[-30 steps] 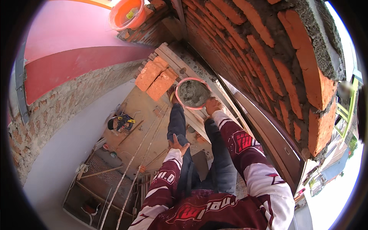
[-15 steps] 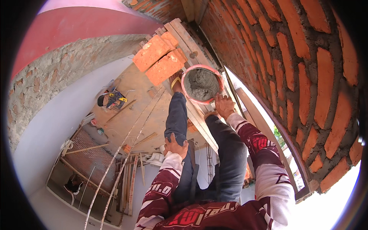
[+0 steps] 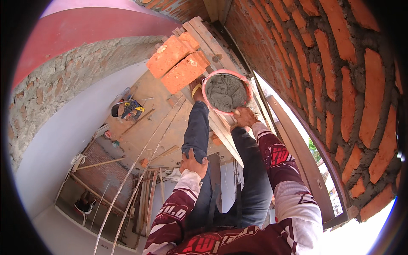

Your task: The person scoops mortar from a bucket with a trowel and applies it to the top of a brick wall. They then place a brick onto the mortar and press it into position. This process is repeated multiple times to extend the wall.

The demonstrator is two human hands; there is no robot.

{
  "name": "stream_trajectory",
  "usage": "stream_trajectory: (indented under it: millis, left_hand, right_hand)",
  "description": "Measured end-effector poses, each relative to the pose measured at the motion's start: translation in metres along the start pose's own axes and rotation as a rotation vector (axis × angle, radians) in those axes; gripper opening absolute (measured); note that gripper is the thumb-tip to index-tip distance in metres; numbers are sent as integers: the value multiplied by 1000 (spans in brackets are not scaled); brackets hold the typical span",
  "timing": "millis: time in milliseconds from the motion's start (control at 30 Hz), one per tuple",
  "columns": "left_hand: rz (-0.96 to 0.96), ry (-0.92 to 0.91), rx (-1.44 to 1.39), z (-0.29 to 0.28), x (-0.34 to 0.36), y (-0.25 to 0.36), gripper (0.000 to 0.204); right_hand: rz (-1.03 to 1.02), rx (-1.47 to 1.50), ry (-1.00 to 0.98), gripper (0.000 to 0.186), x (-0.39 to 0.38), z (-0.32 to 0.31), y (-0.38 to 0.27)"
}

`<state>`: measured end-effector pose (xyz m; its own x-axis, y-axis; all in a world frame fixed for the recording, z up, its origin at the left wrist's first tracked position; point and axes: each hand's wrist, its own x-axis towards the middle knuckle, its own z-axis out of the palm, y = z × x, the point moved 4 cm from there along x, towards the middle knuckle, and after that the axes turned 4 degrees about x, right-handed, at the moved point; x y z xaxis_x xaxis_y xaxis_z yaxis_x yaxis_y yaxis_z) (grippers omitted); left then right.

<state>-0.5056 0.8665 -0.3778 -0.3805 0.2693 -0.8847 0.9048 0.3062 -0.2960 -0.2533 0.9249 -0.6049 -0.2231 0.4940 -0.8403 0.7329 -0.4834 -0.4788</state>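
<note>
Bucket (image 3: 226,72) with a pinkish red rim is sitting over wooden planks (image 3: 209,41), its mouth facing upward and wet grey mortar (image 3: 227,92) filling much of it; whether its base is touching the planks cannot be told. At the bucket's near right edge, the right hand (image 3: 245,116) is grasping the rim, its fingers bending over it. Well apart from the bucket, toward the person's body, the left hand (image 3: 194,164) is lying released over the left knee (image 3: 194,143). Just left of the bucket, orange bricks (image 3: 183,72) are lying close together, two big ones side by side. A foot (image 3: 196,94) under a yellow strap is resting beside the bucket's left edge. Right of the bucket, a brick wall (image 3: 338,29) is rising, and far below and left of it, black and yellow gear (image 3: 129,109) is lying on the floor (image 3: 148,89).
</note>
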Motion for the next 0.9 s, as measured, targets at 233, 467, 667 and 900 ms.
stream_trajectory:
  millis: [233,467,667,900]
  left_hand:
    - [10,-32,49,-9,2,3,82]
    - [0,-53,60,-6,6,0,80]
    - [1,-30,89,-12,8,1,79]
    - [-14,-17,97,-15,4,3,79]
  right_hand:
    - [-264,-697,332,61,-27,12,26]
    - [-50,-400,406,44,-16,-39,2]
    - [176,-90,71,37,9,10,-18]
    - [-1,218,161,48,4,26,10]
